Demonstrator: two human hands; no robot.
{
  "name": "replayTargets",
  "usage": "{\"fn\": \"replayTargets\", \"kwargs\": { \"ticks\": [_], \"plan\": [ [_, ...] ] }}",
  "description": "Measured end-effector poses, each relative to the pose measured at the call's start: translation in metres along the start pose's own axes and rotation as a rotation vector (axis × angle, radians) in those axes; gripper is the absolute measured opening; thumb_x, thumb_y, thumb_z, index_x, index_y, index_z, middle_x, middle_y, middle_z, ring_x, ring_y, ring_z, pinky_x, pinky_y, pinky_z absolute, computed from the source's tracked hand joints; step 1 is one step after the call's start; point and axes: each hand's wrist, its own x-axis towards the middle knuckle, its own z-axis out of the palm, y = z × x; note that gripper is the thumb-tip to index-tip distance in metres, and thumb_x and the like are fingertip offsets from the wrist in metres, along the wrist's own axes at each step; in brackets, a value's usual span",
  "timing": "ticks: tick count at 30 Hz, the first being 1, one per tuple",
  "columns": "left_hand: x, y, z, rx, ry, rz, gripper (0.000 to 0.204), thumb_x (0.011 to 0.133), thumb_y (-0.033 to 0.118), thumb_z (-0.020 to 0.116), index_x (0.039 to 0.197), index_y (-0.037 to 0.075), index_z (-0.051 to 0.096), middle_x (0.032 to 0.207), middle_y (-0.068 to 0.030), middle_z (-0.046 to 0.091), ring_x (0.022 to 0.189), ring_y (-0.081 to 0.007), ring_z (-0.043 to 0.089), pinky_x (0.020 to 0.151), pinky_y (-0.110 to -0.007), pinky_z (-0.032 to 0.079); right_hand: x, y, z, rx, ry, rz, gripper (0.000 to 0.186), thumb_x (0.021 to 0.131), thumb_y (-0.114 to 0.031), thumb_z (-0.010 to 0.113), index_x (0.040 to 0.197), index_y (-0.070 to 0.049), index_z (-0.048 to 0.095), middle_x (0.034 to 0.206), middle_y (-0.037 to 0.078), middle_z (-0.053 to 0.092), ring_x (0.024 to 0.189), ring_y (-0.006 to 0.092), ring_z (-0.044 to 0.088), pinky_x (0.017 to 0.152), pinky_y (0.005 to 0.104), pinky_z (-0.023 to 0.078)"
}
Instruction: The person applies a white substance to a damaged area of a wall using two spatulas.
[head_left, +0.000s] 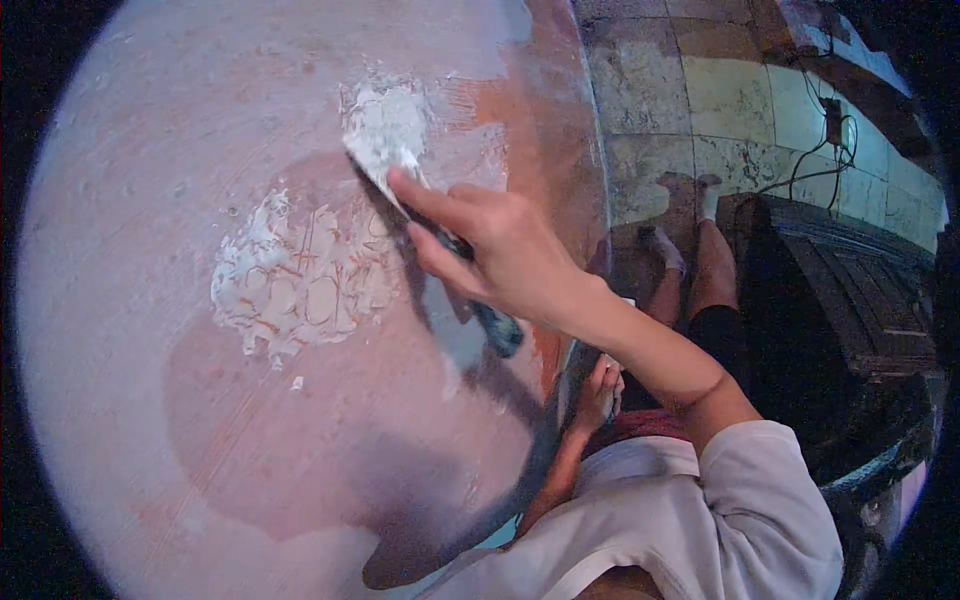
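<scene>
My right hand (500, 240) is closed around a putty knife (503, 332) with a dark green handle, the index finger stretched along the blade. White paste coats the blade, which lies against a fresh white patch of filler (385, 115) on a broad pinkish surface (330, 420). Just below and to the left is a wider, rougher filler patch (310, 275), pale with ridges and round marks. Close to my waist, my left hand (598, 392) has its fingers curled round something pale; most of it is hidden, so I cannot make out what it is.
A brown-orange strip (545, 150) runs along the surface's right edge. Beyond lies a stained tile floor (640, 90), where my feet stand. Dark slatted furniture (850, 270) is at the right, with a dark box (833, 120) and loose cables above it.
</scene>
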Motion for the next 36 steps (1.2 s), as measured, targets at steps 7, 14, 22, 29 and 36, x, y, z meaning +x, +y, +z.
{"fn": "replayTargets", "kwargs": {
  "ticks": [7,14,22,29,36],
  "plan": [
    [0.010,0.027,0.002,-0.282,-0.072,-0.556,0.023,0.098,0.028,0.036,0.101,0.008,0.048,0.061,0.0005,0.045,0.040,-0.0097,0.041,0.036,-0.025,0.036,0.016,0.063,-0.087,-0.220,0.103,0.050,0.026,0.087,-0.001,0.049,0.112,0.001,0.057,0.088,0.008,0.065,0.085,0.0159,0.061,0.075,0.0288,0.049],
    [0.012,0.024,0.003,-0.350,-0.105,-0.606,0.022,0.098,0.026,0.037,0.100,0.007,0.047,0.060,-0.0001,0.043,0.040,-0.0093,0.040,0.036,-0.025,0.036,0.082,0.139,-0.090,0.027,-0.099,0.026,0.025,0.096,-0.012,0.043,0.114,0.002,0.053,0.086,0.004,0.059,0.077,0.0113,0.052,0.072,0.0253,0.045],
    [0.015,0.032,0.010,-0.390,-0.036,-0.661,0.022,0.098,0.026,0.037,0.102,0.007,0.047,0.062,-0.0003,0.043,0.041,-0.0086,0.041,0.037,-0.024,0.037,0.108,0.150,-0.067,0.079,-0.195,0.020,0.032,0.096,-0.017,0.044,0.121,0.002,0.051,0.092,0.004,0.058,0.081,0.0117,0.051,0.074,0.0266,0.044],
    [0.023,0.030,0.013,-0.405,-0.093,-0.641,0.024,0.097,0.029,0.039,0.101,0.007,0.048,0.062,-0.0004,0.042,0.042,-0.0085,0.041,0.037,-0.025,0.038,0.115,0.149,-0.059,0.090,-0.323,-0.049,0.032,0.095,-0.016,0.045,0.120,0.002,0.052,0.092,0.005,0.059,0.082,0.0122,0.052,0.076,0.0274,0.045],
    [0.024,0.024,0.017,-0.412,-0.079,-0.701,0.025,0.097,0.030,0.039,0.100,0.007,0.048,0.061,-0.0007,0.043,0.042,-0.0090,0.041,0.037,-0.026,0.038,0.119,0.126,-0.052,0.054,-0.380,-0.038,0.030,0.094,-0.014,0.045,0.118,0.002,0.054,0.090,0.006,0.061,0.081,0.0133,0.054,0.077,0.0272,0.046]
  ]
}}
